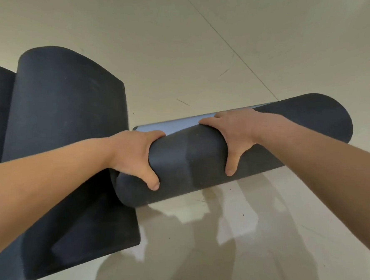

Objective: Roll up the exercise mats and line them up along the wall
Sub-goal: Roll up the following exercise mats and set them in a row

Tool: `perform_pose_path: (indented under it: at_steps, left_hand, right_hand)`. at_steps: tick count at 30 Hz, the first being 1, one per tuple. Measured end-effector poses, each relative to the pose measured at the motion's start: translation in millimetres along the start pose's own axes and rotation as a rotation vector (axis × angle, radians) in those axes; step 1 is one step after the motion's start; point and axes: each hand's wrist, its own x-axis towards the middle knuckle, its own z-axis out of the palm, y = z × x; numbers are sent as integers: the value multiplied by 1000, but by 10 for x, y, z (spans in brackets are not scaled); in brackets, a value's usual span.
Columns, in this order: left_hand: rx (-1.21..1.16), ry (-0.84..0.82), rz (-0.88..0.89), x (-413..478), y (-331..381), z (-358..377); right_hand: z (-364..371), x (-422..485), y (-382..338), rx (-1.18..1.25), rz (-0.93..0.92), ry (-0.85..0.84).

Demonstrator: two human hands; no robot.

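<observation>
Right now the rolled mat [192, 161] is lying crosswise in the middle of the view. Its outside is dark charcoal, and a strip of pale blue inner face [178, 124] is showing along its far side. Both hands are clasping it from above. The left grip [135, 156] is wrapping round the roll near its left end, with the fingers curling over the far side and the thumb pressing the near side. The right grip [238, 134] is grasping the middle of the roll the same way, its fingertips reaching the edge of the blue strip. The 2 grips are sitting apart, with a bare stretch of roll between them.

The roll's left end is overlapping the edge of a second mat [65, 116], which is also dark. That mat is spreading out to the left and passing under the left forearm, and its far end is humping up in a loose curl. The roll's right end is pointing away over bare floor, and whether it is touching down there cannot be told.

Underneath, the floor [195, 41] is showing as pale, glossy tile. A thin grout line [228, 44] is running diagonally across it, and a few short scuff marks [183, 102] are lying beyond the roll. Soft shadows and reflections [229, 234] are pooling on the tile nearest the camera.
</observation>
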Motion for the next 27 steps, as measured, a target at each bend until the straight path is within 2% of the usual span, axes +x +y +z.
perform_pose_path:
  at_steps: [2, 4, 6, 7, 9, 11, 14, 17, 21, 22, 24, 25, 27]
  left_hand:
    - [-185, -64, -24, -21, 2, 83]
    - [-403, -130, -58, -37, -30, 78]
    - [-561, -173, -90, -33, -50, 48]
    - [-616, -193, -103, -25, -27, 59]
    - [-698, -241, -120, 1, 72, 157]
    - [-768, -280, -120, 31, 177, 310]
    - [-895, -280, -121, 44, 243, 466]
    - [-997, -236, -137, 8, 210, 582]
    - [-1007, -190, -163, -57, 99, 726]
    - [-978, -177, -155, -73, 89, 731]
    - [-909, -124, -138, -88, 74, 718]
    - [-897, -81, -125, -93, 61, 707]
    - [-816, 15, -70, -107, 35, 676]
  right_hand:
    - [49, -126, 137, 66, 0, 97]
    - [291, -283, 323, 127, 88, 449]
    - [707, -456, 319, 396, 268, 761]
    - [898, -516, 239, 624, 360, 796]
    - [1114, -540, 22, 1125, 454, 644]
    - [1122, -465, -89, 1439, 466, 521]
    - [1030, -311, -18, 1485, 430, 517]
    - [926, -173, 85, 1355, 386, 460]
    - [710, -40, 97, 1213, 203, 447]
    - [698, -20, 79, 1245, 179, 476]
    - [796, 11, 56, 1428, 247, 489]
    - [878, 14, 32, 1546, 294, 416]
    - [1070, 5, -41, 1710, 314, 125]
